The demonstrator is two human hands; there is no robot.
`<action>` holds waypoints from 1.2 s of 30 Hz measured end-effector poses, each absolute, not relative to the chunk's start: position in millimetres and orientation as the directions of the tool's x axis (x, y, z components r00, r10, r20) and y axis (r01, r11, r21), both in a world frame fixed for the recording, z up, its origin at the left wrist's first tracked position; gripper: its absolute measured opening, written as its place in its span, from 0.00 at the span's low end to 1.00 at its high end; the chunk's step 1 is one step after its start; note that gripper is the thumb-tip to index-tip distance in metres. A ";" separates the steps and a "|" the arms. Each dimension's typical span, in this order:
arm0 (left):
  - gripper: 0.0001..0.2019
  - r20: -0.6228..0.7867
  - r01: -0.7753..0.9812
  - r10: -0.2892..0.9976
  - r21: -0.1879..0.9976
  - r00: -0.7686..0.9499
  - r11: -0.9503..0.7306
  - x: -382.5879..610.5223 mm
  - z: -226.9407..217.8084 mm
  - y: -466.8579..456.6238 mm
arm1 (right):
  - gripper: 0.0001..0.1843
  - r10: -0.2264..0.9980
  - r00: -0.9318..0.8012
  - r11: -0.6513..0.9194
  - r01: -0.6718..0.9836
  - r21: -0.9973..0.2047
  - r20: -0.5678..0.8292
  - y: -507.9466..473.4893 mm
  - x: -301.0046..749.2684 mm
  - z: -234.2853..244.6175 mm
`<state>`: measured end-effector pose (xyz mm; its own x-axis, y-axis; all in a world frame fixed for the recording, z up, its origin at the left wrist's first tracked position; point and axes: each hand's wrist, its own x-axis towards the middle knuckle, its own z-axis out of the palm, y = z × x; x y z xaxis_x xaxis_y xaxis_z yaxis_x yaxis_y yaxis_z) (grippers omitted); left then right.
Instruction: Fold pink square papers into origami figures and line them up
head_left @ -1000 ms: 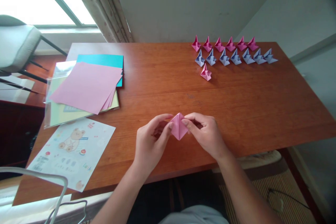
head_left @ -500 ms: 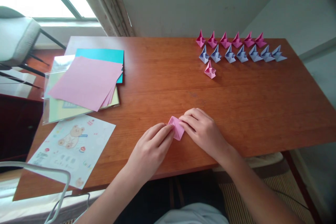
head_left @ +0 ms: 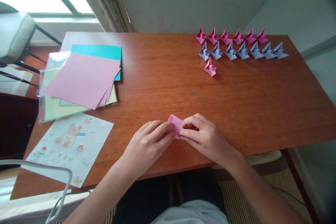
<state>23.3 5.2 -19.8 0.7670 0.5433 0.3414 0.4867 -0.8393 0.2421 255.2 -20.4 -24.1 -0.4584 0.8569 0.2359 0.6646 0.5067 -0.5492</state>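
Note:
A small folded pink paper piece (head_left: 175, 123) lies on the wooden table (head_left: 249, 91) near its front edge. My left hand (head_left: 147, 145) presses its fingertips on the piece's left side. My right hand (head_left: 203, 138) pinches the piece's right side with thumb and fingers. Both hands are closed on the paper, and the fingers cover part of it.
Rows of finished folded figures stand at the far right: pink ones (head_left: 231, 37), blue ones (head_left: 243, 51), and a single pink one (head_left: 210, 67). A stack of coloured paper sheets (head_left: 82, 78) and a printed bear sheet (head_left: 68, 147) lie at the left. A chair (head_left: 14, 35) stands beyond the table.
The pink piece went from being held upright between my hands to lying flat on the table. My fingers now press on it from both sides.

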 end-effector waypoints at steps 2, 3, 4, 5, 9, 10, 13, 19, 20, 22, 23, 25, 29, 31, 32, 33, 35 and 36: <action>0.11 0.359 0.494 0.539 0.216 0.762 -0.842 24.6 -18.6 4.3 | 0.07 0.847 -0.460 0.527 0.660 -0.536 0.267 -21.5 254.7 -25.2; 0.11 0.374 0.498 0.540 0.210 0.754 -0.841 25.2 -18.2 3.4 | 0.07 0.838 -0.466 0.542 0.655 -0.526 0.284 -22.9 254.2 -25.6; 0.11 0.389 0.504 0.544 0.207 0.744 -0.838 25.7 -18.0 2.2 | 0.07 0.828 -0.475 0.559 0.652 -0.513 0.299 -25.1 253.4 -25.8; 0.11 0.401 0.511 0.548 0.206 0.734 -0.834 25.9 -18.0 0.8 | 0.08 0.817 -0.487 0.575 0.650 -0.496 0.310 -28.0 252.2 -25.9; 0.12 0.406 0.536 0.563 0.190 0.720 -0.822 24.7 -20.2 -6.2 | 0.10 0.817 -0.487 0.575 0.714 -0.398 0.307 -46.1 242.8 -24.9; 0.12 0.398 0.542 0.566 0.183 0.722 -0.820 24.1 -21.5 -8.2 | 0.11 0.830 -0.473 0.556 0.746 -0.367 0.295 -51.5 239.7 -24.6; 0.14 0.347 0.572 0.586 0.153 0.732 -0.806 23.6 -26.0 -14.5 | 0.15 0.857 -0.438 0.506 0.815 -0.282 0.271 -66.0 230.7 -24.7; 0.21 0.279 0.636 0.640 0.118 0.716 -0.763 29.6 -27.1 -22.4 | 0.17 0.866 -0.410 0.478 0.847 -0.232 0.286 -78.8 221.0 -30.7; 0.22 0.261 0.638 0.645 0.124 0.718 -0.760 29.9 -26.3 -22.5 | 0.18 0.868 -0.406 0.475 0.847 -0.237 0.287 -79.3 220.4 -31.2; 0.23 0.231 0.637 0.652 0.148 0.722 -0.757 29.0 -24.7 -21.8 | 0.18 0.872 -0.400 0.471 0.843 -0.259 0.282 -79.4 220.4 -30.8; 0.23 0.220 0.631 0.651 0.163 0.726 -0.758 27.9 -24.2 -20.9 | 0.19 0.875 -0.399 0.469 0.838 -0.279 0.275 -78.8 221.4 -30.0; 0.22 0.214 0.613 0.642 0.192 0.736 -0.767 25.3 -23.8 -17.9 | 0.19 0.879 -0.404 0.471 0.814 -0.340 0.252 -75.9 226.1 -27.6; 0.16 0.280 0.573 0.611 0.213 0.741 -0.792 22.5 -23.3 -8.8 | 0.18 0.865 -0.445 0.497 0.702 -0.509 0.232 -62.1 244.5 -24.0; 0.13 0.299 0.562 0.600 0.211 0.742 -0.800 23.2 -21.8 -4.1 | 0.18 0.870 -0.417 0.492 0.697 -0.523 0.262 -52.3 253.4 -24.3; 0.12 0.296 0.559 0.597 0.209 0.746 -0.802 23.9 -20.8 -2.0 | 0.17 0.866 -0.416 0.499 0.701 -0.510 0.277 -47.2 256.7 -24.8; 0.11 0.292 0.559 0.595 0.206 0.748 -0.803 24.6 -19.8 -0.3 | 0.16 0.858 -0.425 0.513 0.703 -0.492 0.288 -42.2 259.2 -25.5; 0.10 0.286 0.553 0.588 0.198 0.757 -0.809 25.5 -18.4 2.3 | 0.13 0.823 -0.476 0.568 0.698 -0.437 0.310 -33.6 261.6 -26.6; 0.10 0.286 0.550 0.583 0.193 0.761 -0.812 25.7 -18.1 3.2 | 0.12 0.805 -0.503 0.594 0.694 -0.407 0.316 -30.1 262.1 -27.0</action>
